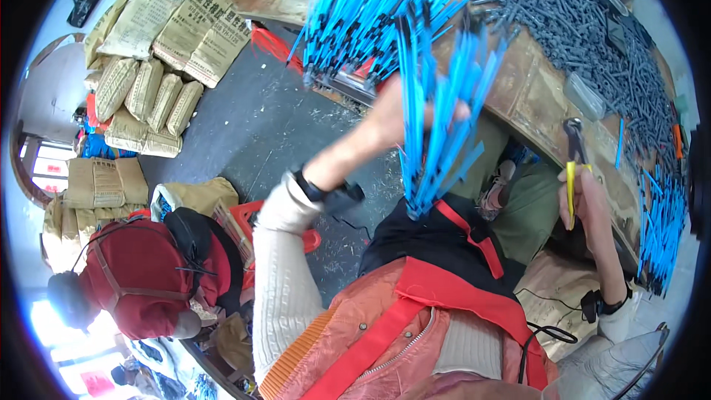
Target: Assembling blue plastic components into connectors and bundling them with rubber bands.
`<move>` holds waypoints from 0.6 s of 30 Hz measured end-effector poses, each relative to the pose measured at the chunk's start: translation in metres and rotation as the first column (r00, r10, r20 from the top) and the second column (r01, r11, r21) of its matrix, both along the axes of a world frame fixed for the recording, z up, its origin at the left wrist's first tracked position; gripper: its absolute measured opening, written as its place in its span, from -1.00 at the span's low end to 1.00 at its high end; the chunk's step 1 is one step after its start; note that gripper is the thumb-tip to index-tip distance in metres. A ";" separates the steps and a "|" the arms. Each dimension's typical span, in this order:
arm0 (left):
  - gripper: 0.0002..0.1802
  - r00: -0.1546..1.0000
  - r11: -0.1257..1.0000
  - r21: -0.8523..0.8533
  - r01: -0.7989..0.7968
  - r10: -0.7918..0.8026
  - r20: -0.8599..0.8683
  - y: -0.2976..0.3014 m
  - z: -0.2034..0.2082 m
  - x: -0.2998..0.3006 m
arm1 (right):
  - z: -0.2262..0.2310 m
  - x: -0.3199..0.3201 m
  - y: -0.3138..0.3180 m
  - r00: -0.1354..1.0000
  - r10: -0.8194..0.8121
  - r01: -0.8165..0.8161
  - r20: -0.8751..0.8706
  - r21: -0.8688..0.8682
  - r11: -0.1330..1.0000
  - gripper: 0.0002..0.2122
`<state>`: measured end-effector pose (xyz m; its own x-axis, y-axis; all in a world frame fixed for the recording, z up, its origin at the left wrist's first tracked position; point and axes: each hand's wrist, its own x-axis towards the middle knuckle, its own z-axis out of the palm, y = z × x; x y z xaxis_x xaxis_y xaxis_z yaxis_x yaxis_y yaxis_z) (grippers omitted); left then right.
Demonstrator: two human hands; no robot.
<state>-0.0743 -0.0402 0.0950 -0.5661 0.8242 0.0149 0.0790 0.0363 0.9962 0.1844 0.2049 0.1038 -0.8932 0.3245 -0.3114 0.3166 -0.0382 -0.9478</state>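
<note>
My left hand [396,112] is closed round a fanned bundle of thin blue plastic strips [437,133], held above my lap with its lower ends at my dark apron [404,244]. The bundle's upper part is slightly blurred. Over the table's front edge at the right, my right hand [591,196] grips pliers with yellow handles [570,189]; their metal jaws point away from me, with nothing visible between them. Beyond my left hand, a heap of similar blue strips with dark ends [363,26] lies on the wooden table [518,78].
Small dark grey parts [541,0] cover the far side of the table. More blue strips [661,230] lie at the right edge, near a clear plastic container [585,96]. Stacked paper sacks [148,100] stand at far left. A person in red [137,274] is at lower left.
</note>
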 end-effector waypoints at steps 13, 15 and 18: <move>-0.55 0.962 0.753 -0.607 -0.254 0.132 -0.239 0.066 -0.008 -0.281 | -0.066 -0.021 0.048 0.989 0.027 0.001 0.148 -0.191 0.982 -0.57; -0.57 0.715 0.776 -0.282 -0.565 0.289 -0.636 0.047 -0.014 -0.293 | -0.068 -0.029 0.047 0.989 0.037 -0.003 0.144 -0.228 0.974 -0.59; -0.55 0.452 0.770 0.043 -0.637 0.418 -0.788 0.045 0.002 -0.271 | -0.064 -0.028 0.057 0.991 0.008 0.016 0.136 -0.175 0.985 -0.60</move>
